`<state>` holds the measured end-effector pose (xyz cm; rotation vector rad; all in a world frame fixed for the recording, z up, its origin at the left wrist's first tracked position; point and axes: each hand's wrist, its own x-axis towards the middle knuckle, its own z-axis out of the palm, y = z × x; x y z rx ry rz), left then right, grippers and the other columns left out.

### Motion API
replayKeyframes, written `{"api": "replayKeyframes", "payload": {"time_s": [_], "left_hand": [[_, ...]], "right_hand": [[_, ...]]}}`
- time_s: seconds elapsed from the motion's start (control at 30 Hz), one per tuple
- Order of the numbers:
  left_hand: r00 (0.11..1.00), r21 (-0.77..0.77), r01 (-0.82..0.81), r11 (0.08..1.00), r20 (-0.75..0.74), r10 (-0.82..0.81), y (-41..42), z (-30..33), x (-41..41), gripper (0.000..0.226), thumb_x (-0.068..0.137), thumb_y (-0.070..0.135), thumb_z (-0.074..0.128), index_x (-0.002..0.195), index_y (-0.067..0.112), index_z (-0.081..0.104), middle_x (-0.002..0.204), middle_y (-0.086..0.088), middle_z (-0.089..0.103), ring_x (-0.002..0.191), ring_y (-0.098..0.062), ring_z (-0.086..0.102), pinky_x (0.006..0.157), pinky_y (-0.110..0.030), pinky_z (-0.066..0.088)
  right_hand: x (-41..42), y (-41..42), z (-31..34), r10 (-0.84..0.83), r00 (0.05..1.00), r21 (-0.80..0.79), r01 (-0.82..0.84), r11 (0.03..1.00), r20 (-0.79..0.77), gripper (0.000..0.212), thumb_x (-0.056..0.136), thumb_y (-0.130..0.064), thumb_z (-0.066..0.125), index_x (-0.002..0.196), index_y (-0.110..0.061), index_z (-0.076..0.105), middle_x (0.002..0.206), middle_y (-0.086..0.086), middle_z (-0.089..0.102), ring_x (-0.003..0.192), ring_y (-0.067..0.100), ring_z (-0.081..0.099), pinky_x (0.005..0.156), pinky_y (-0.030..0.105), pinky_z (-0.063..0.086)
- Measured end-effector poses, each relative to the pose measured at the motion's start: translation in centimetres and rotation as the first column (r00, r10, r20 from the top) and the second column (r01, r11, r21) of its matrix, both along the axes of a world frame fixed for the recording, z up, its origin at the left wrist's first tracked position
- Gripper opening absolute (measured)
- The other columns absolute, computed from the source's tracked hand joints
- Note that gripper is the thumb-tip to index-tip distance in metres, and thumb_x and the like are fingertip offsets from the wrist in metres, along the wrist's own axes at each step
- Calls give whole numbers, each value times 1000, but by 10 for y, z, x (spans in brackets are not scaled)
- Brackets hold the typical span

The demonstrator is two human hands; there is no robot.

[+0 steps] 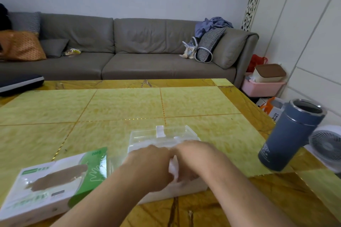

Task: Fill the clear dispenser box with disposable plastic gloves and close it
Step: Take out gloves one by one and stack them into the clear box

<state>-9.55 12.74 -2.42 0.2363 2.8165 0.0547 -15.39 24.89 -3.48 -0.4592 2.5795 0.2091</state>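
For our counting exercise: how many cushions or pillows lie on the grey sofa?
4: an orange cushion at the far left, a striped one behind it, a grey one beside it, and a houndstooth cushion at the right end. Others may be hidden under the clothes.

Both hands' fingers (177, 177) blurred, grip unclear.

glove packet (53, 182) left of dispenser box (162, 138), flask (289, 134) right

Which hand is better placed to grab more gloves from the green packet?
Probably the left hand: the green packet lies on its side of the clear box, while the right hand would have to cross over.
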Motion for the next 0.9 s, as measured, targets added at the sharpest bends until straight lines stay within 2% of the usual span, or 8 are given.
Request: {"api": "replayKeyframes", "payload": {"time_s": [0.1,0.2,0.43,0.53,0.6,0.7,0.8,0.9], "left_hand": [[998,-75,-60,995,-9,59,-6,-4,-3,31,91,49,68,103,24,54,89,7,54,86,-19,57,66,-29,41],[997,-120,-72,990,15,74,-9,-7,-12,26,87,35,70,88,21,49,75,6,54,77,-19,59,58,-28,40],[986,-146,-2,989,163,26,-7,-15,-21,42,96,25,68,129,4,53,77,1,45,83,-22,56,65,-29,42],[987,-113,18,993,163,1,-11,-15,-18,43,97,27,67,128,1,53,76,-2,48,79,-22,56,64,-30,42],[984,-79,37,996,175,-22,-15,-8,-14,42,99,40,63,123,6,58,84,-4,58,78,-21,55,64,-29,41],[991,-2,40,999,130,-40,-25,2,-2,45,105,46,51,138,15,48,124,-7,64,103,-24,61,76,-32,44],[998,159,46,986,-50,-39,-38,10,19,31,106,26,45,137,27,50,129,3,62,112,-19,62,86,-36,54],[965,351,-53,935,-223,138,-66,16,41,37,100,15,39,122,38,58,118,20,60,106,-9,62,87,-32,55]], "right_hand": [[1,2,0,-5,1000,-16,6,1000,17,51,83,-28,82,132,-32,68,95,1,70,67,17,60,56,26,41],[-2,2,0,-32,998,-16,33,999,60,58,85,-27,82,140,-26,63,115,3,71,86,23,68,68,31,52],[3,5,-4,-65,997,-75,67,995,37,59,86,-24,84,141,-22,62,131,6,66,106,27,68,86,37,60],[8,5,-3,-80,996,-106,83,991,28,57,89,-19,81,142,-21,60,134,6,64,107,28,68,82,36,58],[10,5,-1,-96,995,-115,99,988,32,58,90,-20,79,145,-21,58,136,6,64,111,28,67,87,38,58],[18,5,2,-138,990,-111,137,984,0,57,95,-29,74,148,-21,55,141,5,62,118,28,66,99,40,56],[38,9,10,-169,974,-164,144,976,-151,30,98,-24,60,127,-26,65,125,0,67,106,25,69,90,39,59],[62,7,26,-107,922,-141,58,988,-373,8,97,-23,53,97,-25,61,96,-4,61,91,24,67,68,36,49]]}}
